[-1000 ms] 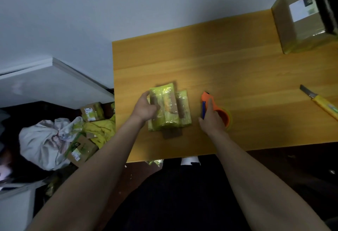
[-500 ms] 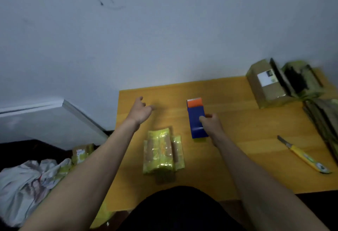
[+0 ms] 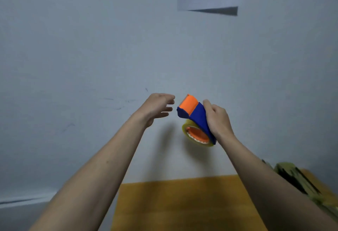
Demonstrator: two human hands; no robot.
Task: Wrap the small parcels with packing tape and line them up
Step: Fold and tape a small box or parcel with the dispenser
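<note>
Tape dispenser (image 3: 196, 119) is sitting mid-frame, right hand (image 3: 217, 119) gripping it, left hand (image 3: 158, 107) reaching in, fingers (image 3: 167, 109) spread – likely seeking the tape end – parcels being out of view.

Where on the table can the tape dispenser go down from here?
The table shows bare wood between its left edge and the right forearm, below the tape dispenser held up in the right hand. The far right corner is crowded with a dark pile. The left hand hangs free.
</note>
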